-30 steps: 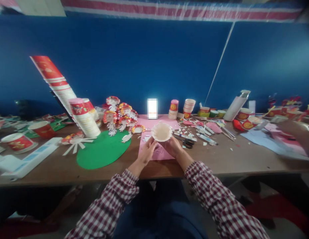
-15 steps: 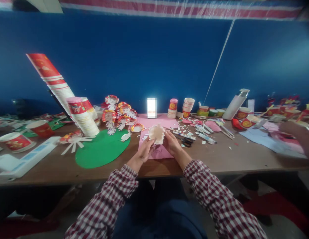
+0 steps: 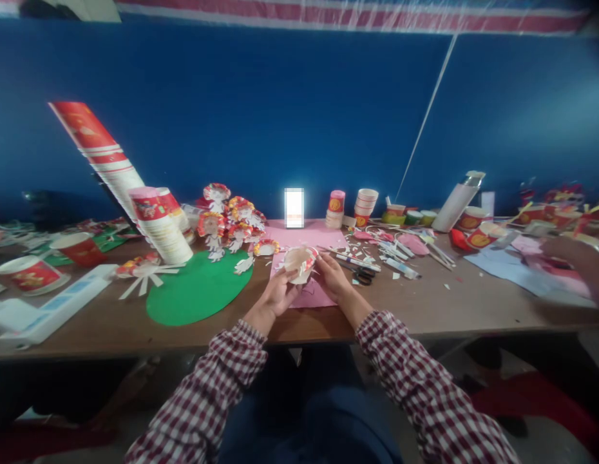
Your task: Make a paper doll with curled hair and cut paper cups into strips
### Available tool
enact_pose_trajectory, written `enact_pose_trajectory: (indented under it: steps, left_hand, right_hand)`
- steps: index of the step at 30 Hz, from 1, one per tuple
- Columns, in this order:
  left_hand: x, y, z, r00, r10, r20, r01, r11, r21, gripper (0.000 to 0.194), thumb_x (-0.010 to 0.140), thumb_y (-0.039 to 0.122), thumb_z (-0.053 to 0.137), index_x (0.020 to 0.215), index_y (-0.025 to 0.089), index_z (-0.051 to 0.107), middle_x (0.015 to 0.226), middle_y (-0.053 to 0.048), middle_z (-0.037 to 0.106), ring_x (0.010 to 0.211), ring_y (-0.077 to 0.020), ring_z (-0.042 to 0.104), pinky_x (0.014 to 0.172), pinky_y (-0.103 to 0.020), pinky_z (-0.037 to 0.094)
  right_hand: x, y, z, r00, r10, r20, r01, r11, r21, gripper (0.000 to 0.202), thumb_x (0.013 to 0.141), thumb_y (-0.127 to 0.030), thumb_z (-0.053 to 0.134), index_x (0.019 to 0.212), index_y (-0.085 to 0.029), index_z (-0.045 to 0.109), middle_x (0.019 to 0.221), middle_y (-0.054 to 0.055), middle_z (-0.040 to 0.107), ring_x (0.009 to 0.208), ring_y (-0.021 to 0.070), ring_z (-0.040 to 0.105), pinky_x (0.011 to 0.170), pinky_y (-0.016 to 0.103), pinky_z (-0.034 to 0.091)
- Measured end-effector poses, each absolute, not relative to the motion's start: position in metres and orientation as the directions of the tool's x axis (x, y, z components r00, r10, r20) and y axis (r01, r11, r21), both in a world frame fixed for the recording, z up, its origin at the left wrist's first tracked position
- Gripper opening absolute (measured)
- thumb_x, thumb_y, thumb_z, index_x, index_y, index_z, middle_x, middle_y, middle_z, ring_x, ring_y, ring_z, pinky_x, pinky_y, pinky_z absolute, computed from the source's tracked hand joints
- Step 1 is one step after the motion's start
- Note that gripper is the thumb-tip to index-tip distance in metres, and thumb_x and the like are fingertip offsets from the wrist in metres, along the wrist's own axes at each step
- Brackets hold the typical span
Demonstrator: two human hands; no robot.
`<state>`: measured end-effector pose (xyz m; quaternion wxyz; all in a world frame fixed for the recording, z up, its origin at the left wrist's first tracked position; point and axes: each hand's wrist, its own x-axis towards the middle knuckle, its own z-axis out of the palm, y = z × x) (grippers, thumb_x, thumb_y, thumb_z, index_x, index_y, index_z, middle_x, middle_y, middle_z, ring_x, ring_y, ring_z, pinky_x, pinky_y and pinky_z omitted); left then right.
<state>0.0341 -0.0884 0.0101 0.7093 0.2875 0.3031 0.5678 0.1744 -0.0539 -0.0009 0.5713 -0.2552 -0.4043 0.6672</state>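
A round paper piece, pale inside with a red and white curled edge on its right, is held up in front of me. My left hand grips its lower left side. On its right edge are the closed fingers of my right hand. Beneath lies a pink sheet. Black scissors and several pens rest just right of my right hand. Several red-and-white paper figures are heaped behind and left of my left hand, beside a green oval sheet.
Tall stacked paper cups lean at the left, near a long white box. More cups, paper scraps and a silver-topped white cylinder stand or lie right. Another person's hand is at the far right.
The round paper piece has turned and tipped, so its red and white edge now shows. My left hand has shifted slightly down and left beneath it.
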Motion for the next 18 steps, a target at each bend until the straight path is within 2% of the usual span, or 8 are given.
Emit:
enact_pose_trajectory:
  steps: [5, 8, 11, 15, 18]
  left_hand:
    - [0.026, -0.088, 0.012, 0.206, 0.961, -0.185, -0.567, 0.271, 0.778, 0.035, 0.073, 0.022, 0.07, 0.107, 0.019, 0.063, 0.099, -0.007, 0.068, 0.089, -0.0175, 0.064, 0.082, -0.031, 0.053]
    - [0.022, -0.09, 0.02, 0.246, 0.951, -0.187, -0.534, 0.294, 0.793, 0.037, 0.075, 0.03, 0.069, 0.109, 0.019, 0.063, 0.103, -0.009, 0.067, 0.093, -0.0195, 0.063, 0.082, -0.034, 0.053]
    - [0.018, -0.09, 0.027, 0.274, 0.946, -0.175, -0.533, 0.3, 0.791, 0.035, 0.077, 0.03, 0.067, 0.11, 0.017, 0.063, 0.107, -0.011, 0.066, 0.093, -0.0209, 0.063, 0.08, -0.035, 0.054]
    - [0.011, -0.09, 0.029, 0.323, 0.927, -0.19, -0.534, 0.344, 0.772, 0.03, 0.079, 0.031, 0.064, 0.105, 0.016, 0.066, 0.112, -0.012, 0.065, 0.092, -0.0201, 0.062, 0.078, -0.034, 0.054]
    - [0.01, -0.09, 0.028, 0.293, 0.937, -0.19, -0.521, 0.323, 0.79, 0.029, 0.076, 0.032, 0.068, 0.101, 0.018, 0.068, 0.114, -0.011, 0.064, 0.093, -0.0196, 0.062, 0.078, -0.033, 0.054]
  right_hand:
    - [0.174, -0.055, 0.0, -0.22, 0.965, 0.14, -0.551, -0.005, -0.834, 0.028, 0.071, -0.041, 0.072, 0.094, -0.025, 0.065, 0.09, -0.001, 0.068, 0.083, 0.0134, 0.061, 0.072, 0.026, 0.049]
    - [0.174, -0.055, 0.0, -0.222, 0.965, 0.142, -0.567, -0.01, -0.824, 0.027, 0.07, -0.04, 0.073, 0.091, -0.025, 0.066, 0.087, -0.002, 0.068, 0.081, 0.0123, 0.061, 0.071, 0.024, 0.049]
    - [0.173, -0.055, 0.0, -0.222, 0.966, 0.133, -0.575, -0.02, -0.818, 0.028, 0.068, -0.038, 0.075, 0.09, -0.024, 0.066, 0.085, -0.002, 0.068, 0.079, 0.0126, 0.062, 0.07, 0.024, 0.05]
    - [0.172, -0.056, 0.004, -0.208, 0.967, 0.146, -0.585, -0.003, -0.811, 0.029, 0.068, -0.041, 0.074, 0.088, -0.022, 0.066, 0.083, 0.001, 0.07, 0.082, 0.018, 0.064, 0.072, 0.029, 0.051]
    - [0.172, -0.057, 0.006, -0.202, 0.971, 0.126, -0.582, -0.015, -0.813, 0.033, 0.066, -0.042, 0.075, 0.091, -0.022, 0.065, 0.084, 0.002, 0.071, 0.086, 0.0204, 0.065, 0.073, 0.031, 0.051]
